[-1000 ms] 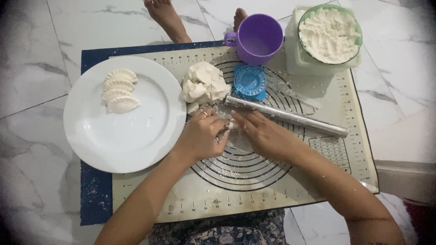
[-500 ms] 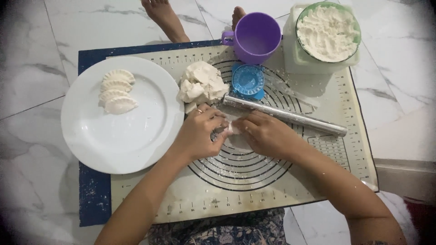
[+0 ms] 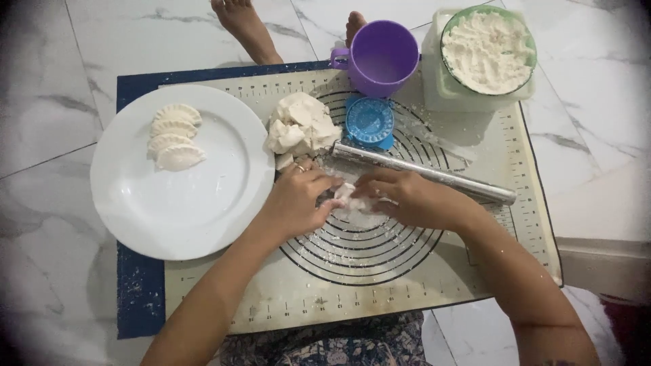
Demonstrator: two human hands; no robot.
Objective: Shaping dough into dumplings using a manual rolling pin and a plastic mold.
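Both hands meet over the middle of the baking mat (image 3: 475,271), on the upper part of its printed rings. The left hand (image 3: 295,200) and the right hand (image 3: 407,198) close from either side on a small piece of dough (image 3: 344,192), which sits between the fingertips at about 3 o'clock from the left hand and 9 o'clock from the right, so neither is clearly nearer. The fingers are curled in and pinching it, though how firmly, and which way the piece's longer side runs, I cannot quite make out because the fingers cover most of it. Just beyond the knuckles, at 12 to 1 o'clock, lies a metal rolling pin (image 3: 424,173), its long axis running from upper left down to lower right, close to the right hand but apparently not touching it. At 11 o'clock from the left hand sits the larger lump of dough (image 3: 298,125), and beside it at 12 o'clock a round blue dumpling press (image 3: 369,122). Further up stand a purple cup (image 3: 380,57) and, at 1 o'clock, a green-rimmed bowl of flour (image 3: 487,49) set in a pale square container (image 3: 434,81). At 9 o'clock a white plate (image 3: 183,210) holds a row of folded dumplings (image 3: 173,139) near its upper left rim.
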